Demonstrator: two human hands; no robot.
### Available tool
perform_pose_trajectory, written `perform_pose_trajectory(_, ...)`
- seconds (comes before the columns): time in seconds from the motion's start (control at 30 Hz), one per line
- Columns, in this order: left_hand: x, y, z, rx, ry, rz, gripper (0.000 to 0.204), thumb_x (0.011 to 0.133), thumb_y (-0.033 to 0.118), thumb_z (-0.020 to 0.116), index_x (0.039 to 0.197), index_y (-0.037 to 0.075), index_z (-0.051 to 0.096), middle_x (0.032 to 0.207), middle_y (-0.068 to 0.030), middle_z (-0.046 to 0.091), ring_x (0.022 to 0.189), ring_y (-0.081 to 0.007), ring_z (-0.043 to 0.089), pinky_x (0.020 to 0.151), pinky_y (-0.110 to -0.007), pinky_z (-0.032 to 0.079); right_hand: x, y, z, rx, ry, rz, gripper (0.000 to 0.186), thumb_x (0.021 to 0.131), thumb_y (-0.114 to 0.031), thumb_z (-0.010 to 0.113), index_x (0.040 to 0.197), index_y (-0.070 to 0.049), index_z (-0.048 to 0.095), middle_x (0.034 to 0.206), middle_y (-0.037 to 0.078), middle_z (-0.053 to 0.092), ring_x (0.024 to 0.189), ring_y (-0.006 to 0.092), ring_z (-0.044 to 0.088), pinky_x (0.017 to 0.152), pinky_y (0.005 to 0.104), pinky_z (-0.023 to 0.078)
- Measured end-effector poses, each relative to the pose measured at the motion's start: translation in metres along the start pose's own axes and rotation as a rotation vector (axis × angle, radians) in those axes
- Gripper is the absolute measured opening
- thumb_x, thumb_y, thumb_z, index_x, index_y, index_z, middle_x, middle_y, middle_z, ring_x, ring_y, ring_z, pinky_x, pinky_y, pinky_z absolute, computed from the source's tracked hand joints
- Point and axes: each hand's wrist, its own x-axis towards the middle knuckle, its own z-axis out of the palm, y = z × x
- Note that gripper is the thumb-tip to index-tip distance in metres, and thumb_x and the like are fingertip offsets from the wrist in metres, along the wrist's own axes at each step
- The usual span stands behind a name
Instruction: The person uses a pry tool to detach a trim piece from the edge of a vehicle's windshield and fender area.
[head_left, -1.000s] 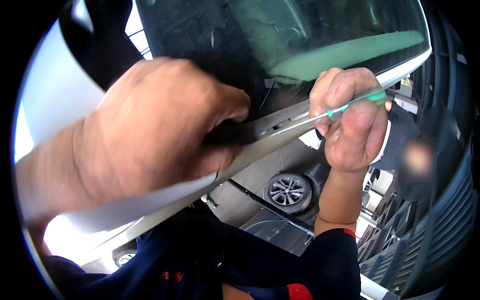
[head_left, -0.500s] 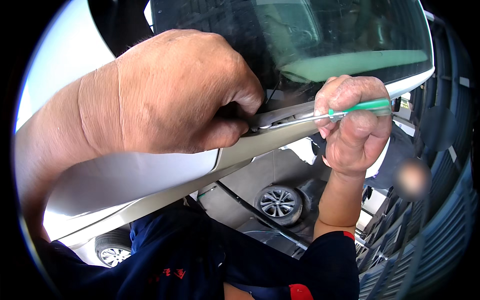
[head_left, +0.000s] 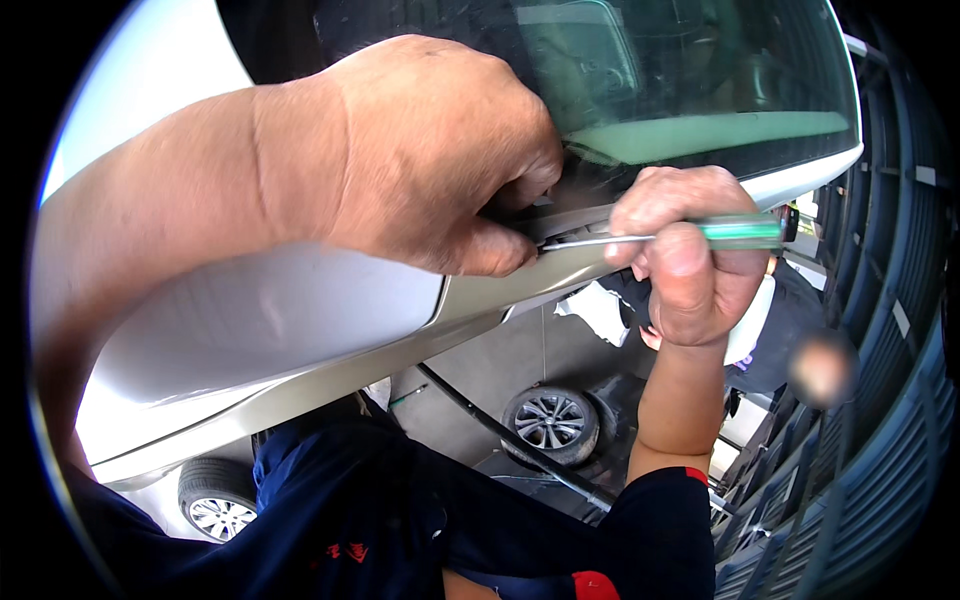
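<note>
My left hand [head_left: 440, 160] is curled over the trim seam [head_left: 575, 222] at the lower edge of the car's dark glass [head_left: 700, 70], thumb and fingertips bent into it; what they grip is hidden. My right hand [head_left: 690, 255] is closed on a screwdriver [head_left: 740, 232] with a green translucent handle, slightly blurred. Its thin metal shaft points left into the seam beside my left thumb, where the tip is hard to make out. Beneath my left hand runs the pale painted car body [head_left: 260, 330].
Below are an alloy wheel [head_left: 550, 423], another wheel [head_left: 220, 497] at lower left and a black bar [head_left: 470, 410] crossing diagonally. Another person [head_left: 780, 320] in dark clothing is behind my right arm, beside white items [head_left: 600, 310]. Dark metal slatted structures [head_left: 890, 420] line the right side.
My left hand has shifted up and to the right, closer to my right hand. The screwdriver has swung from a slant to nearly level, staying in my right hand.
</note>
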Motion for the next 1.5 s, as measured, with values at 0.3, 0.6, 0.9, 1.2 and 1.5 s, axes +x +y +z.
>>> perform_pose_trajectory(0.3, 0.031, -0.012, -0.001, 0.095, 0.084, 0.122, 0.005, 0.071, 0.007, 0.072, 0.072, 0.006, 0.067, 0.061, -0.0076, 0.066, 0.063, -0.0249, 0.071, 0.058, -0.035, 0.059, 0.000, 0.001, -0.011, 0.241, 0.238, -0.017, 0.031, 0.100, -0.027, 0.066, 0.093, 0.003, 0.060, 0.065, 0.005, 0.059, 0.054, 0.0111, 0.056, 0.052, 0.0256, 0.044)
perform_pose_trajectory(0.6, 0.046, -0.015, -0.031, -0.071, -0.093, -0.062, 0.007, 0.072, 0.010, 0.074, 0.074, 0.004, 0.069, 0.066, -0.0102, 0.068, 0.066, -0.0288, 0.072, 0.062, -0.038, 0.059, 0.043, -0.001, -0.038, 0.218, -0.012, 0.259, 0.032, 0.109, -0.030, 0.047, 0.105, 0.001, 0.054, 0.072, 0.008, 0.057, 0.064, 0.0104, 0.056, 0.085, 0.0462, 0.062)
perform_pose_trajectory(0.9, 0.058, -0.039, -0.094, 0.254, -0.439, -0.084, 0.027, 0.094, 0.038, 0.068, 0.097, 0.013, 0.079, 0.087, -0.0046, 0.076, 0.091, -0.0233, 0.075, 0.083, -0.036, 0.061, 0.101, 0.012, -0.012, 0.241, 0.141, 0.218, 0.025, 0.102, -0.022, 0.063, 0.095, 0.001, 0.058, 0.066, 0.007, 0.060, 0.055, 0.0101, 0.056, 0.052, 0.0245, 0.048)
perform_pose_trajectory(1.2, 0.048, -0.073, -0.117, 0.094, -0.216, 0.013, 0.021, 0.083, 0.027, 0.074, 0.084, 0.006, 0.076, 0.077, -0.0135, 0.073, 0.080, -0.0322, 0.074, 0.076, -0.041, 0.061, 0.133, 0.012, -0.001, 0.221, 0.178, 0.150, 0.026, 0.097, -0.022, 0.075, 0.093, -0.002, 0.058, 0.065, 0.004, 0.061, 0.053, 0.0113, 0.055, 0.049, 0.0267, 0.043)
perform_pose_trajectory(1.5, 0.051, -0.081, -0.130, 0.062, -0.276, -0.064, 0.026, 0.096, 0.032, 0.069, 0.104, 0.011, 0.079, 0.100, -0.0078, 0.077, 0.100, -0.0284, 0.074, 0.085, -0.042, 0.059, 0.135, 0.009, 0.017, 0.055, 0.152, 0.077, 0.028, 0.098, -0.022, 0.074, 0.094, 0.002, 0.060, 0.067, 0.008, 0.063, 0.056, 0.0141, 0.059, 0.052, 0.0268, 0.048)
